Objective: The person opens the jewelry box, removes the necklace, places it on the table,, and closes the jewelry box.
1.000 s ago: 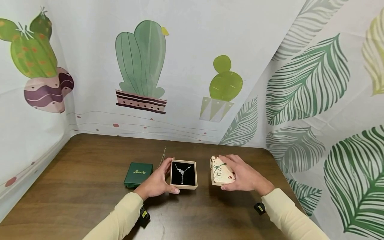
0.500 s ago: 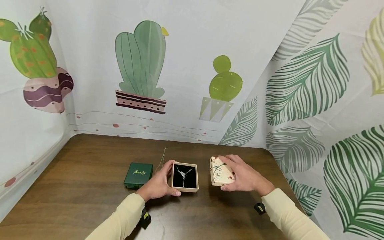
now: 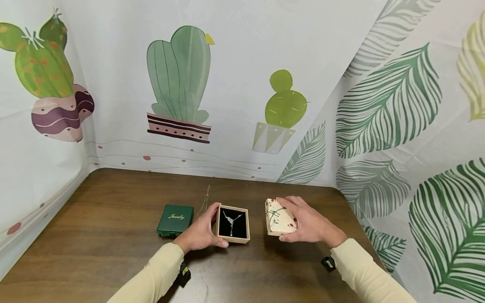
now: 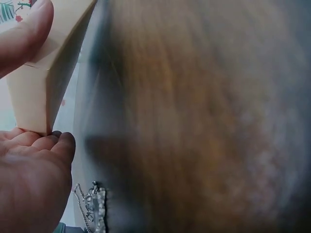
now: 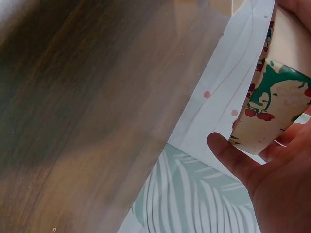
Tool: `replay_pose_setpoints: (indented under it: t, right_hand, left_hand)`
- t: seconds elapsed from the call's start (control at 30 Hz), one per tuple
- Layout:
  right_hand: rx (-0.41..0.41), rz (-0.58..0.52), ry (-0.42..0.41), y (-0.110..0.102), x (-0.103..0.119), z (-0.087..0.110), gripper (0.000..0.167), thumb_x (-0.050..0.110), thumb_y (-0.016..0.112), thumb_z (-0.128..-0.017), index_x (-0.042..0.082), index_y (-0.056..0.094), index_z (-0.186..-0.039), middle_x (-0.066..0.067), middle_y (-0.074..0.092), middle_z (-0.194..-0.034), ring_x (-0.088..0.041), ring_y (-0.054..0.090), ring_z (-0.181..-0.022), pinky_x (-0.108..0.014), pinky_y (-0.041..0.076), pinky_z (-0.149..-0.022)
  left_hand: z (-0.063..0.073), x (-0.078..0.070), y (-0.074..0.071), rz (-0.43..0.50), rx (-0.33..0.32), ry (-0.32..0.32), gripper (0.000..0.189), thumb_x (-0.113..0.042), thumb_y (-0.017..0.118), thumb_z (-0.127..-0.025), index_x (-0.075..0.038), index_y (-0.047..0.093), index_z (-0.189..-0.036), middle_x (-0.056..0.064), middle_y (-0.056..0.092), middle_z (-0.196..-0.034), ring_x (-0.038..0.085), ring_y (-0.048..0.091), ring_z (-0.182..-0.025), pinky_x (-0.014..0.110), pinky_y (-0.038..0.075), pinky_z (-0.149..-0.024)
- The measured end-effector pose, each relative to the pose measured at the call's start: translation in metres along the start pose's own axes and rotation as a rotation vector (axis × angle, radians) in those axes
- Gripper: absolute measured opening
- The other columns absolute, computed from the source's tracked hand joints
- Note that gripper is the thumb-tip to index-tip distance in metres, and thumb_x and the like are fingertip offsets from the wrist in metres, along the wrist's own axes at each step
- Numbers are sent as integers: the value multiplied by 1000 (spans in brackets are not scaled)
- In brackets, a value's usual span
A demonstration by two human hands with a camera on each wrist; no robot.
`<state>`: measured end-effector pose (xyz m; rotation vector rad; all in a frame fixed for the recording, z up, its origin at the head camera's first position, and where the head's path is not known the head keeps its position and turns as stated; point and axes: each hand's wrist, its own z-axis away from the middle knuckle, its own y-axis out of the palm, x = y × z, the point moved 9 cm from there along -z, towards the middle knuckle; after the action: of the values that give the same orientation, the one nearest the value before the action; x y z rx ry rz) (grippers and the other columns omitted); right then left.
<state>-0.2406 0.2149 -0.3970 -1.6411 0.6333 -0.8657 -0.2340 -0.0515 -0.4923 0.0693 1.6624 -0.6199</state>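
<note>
1. Left side of the action: the left hand (image 3: 201, 231) is gripping the box (image 3: 235, 240) by its left wall, thumb bending round the near corner, fingers curling at the far one, so the grasp is spanning that whole side.
2. And inside, the necklace (image 3: 231, 221) is lying on the black lining (image 3: 239, 230), silver and facing up.
3. Over to the right hand (image 3: 307, 222): it is holding the floral lid (image 3: 278, 219) from the right, thumb and fingers parting just wide enough to clasp its two ends.
4. Box and lid are staying apart, with bare bench (image 3: 257, 256) showing between them; the lid is sitting closer to the right edge. Whether either is touching the wood, I'm not able to tell.
5. Left of the box, the green case (image 3: 175, 219) is resting on the bench, "Jewelry" gleaming on top.
6. A thin chain (image 3: 206, 201) is trailing toward the far edge, just beyond the left hand.
7. Behind the far edge, a printed cloth (image 3: 235, 54) is hanging, cacti and leaves covering it.
</note>
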Motion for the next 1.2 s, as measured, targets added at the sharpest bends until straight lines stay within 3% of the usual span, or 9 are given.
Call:
replay_pose_setpoints:
  t: [0.2,0.33,0.53,0.73,0.93,1.2]
  right_hand:
    - [-4,3,-8,1,0,1,112,55,93,-64,13,46,-156,-9,55,-143,-23,53,-128,-43,55,-98]
    - [-4,5,-8,1,-1,2,111,57,93,-65,13,46,-156,-8,55,-143,-23,53,-128,-42,55,-98]
    - [-4,2,-11,2,-2,3,112,57,93,-65,13,46,-156,-7,55,-142,-22,53,-128,-42,55,-98]
    - [5,-7,-2,3,-3,4,113,55,94,-64,13,45,-157,-6,55,-142,-21,53,-128,-41,55,-98]
    - [18,-21,3,4,-4,5,112,54,94,-65,12,46,-156,-3,55,-141,-17,51,-126,-38,54,-98]
    - [-2,-32,-37,4,-3,5,112,52,95,-63,11,47,-155,-2,56,-140,-17,52,-125,-38,55,-97]
  left_hand:
    - [-1,0,-2,-34,-17,-5,121,-15,101,-65,-3,25,-158,16,60,-143,27,58,-127,35,50,-100]
    - [-2,1,-3,-67,-36,-21,123,-16,100,-66,-2,23,-160,16,61,-142,27,60,-123,39,50,-101]
    - [-2,6,-4,-136,-64,-96,131,-24,102,-64,-10,21,-166,15,57,-148,30,55,-132,52,42,-112]
    - [-4,4,-1,-193,-55,-105,129,-25,101,-64,-8,23,-165,16,60,-142,29,58,-127,52,45,-109]
    - [-5,2,-2,-231,-41,-131,126,-23,102,-63,-7,26,-163,17,59,-145,34,56,-133,56,45,-110]
    - [-6,5,-1,-289,-22,-152,123,-22,101,-63,-6,28,-161,15,64,-137,30,62,-122,52,50,-104]
